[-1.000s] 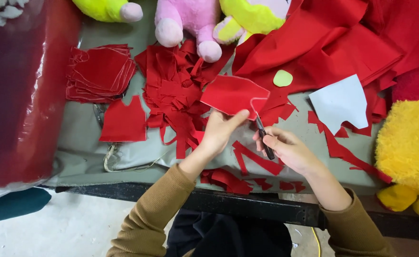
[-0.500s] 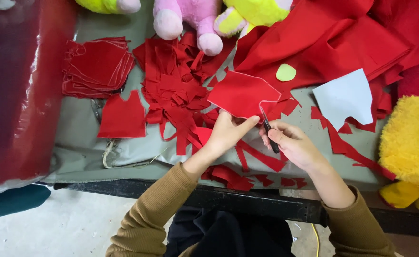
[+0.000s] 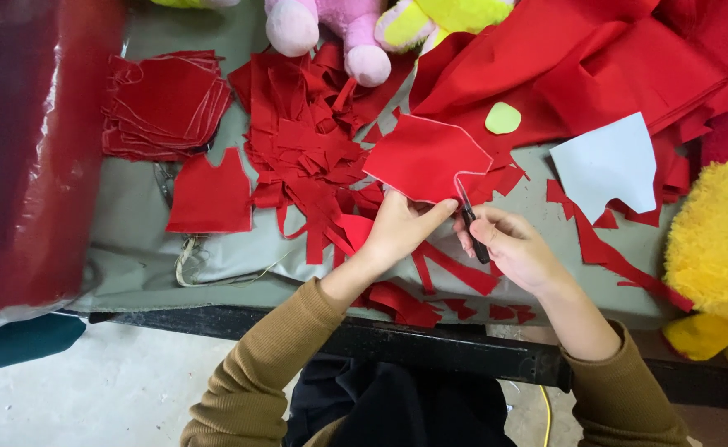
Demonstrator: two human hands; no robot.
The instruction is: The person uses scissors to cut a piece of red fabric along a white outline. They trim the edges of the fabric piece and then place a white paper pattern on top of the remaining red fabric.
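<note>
The red piece (image 3: 423, 157) sits lifted just above the table's grey cloth (image 3: 132, 223), at the middle of the bench, so the scissors (image 3: 473, 228) can get under its edge. It is soft felt-like fabric, flat, with angled corners and a pale chalk line traced round its outline. Your left hand (image 3: 398, 228) pinches its lower edge between thumb and fingers, keeping it taut near the cut. Your right hand (image 3: 509, 248) is closed round the dark scissor handles, blades pointing up at the piece's right lower edge along the chalk line; how far the blades gape is too small to tell.

Just left lies a heap of scraps (image 3: 306, 149), jagged red strips and offcuts, with more strips under your wrists. Further left, a cut shape (image 3: 211, 199) lies flat below a stack (image 3: 165, 103) of like pieces. To the right rest a white template (image 3: 608, 165), a small yellow oval (image 3: 503, 118), folded red fabric (image 3: 595, 66) and a fuzzy yellow toy (image 3: 715, 248).
</note>
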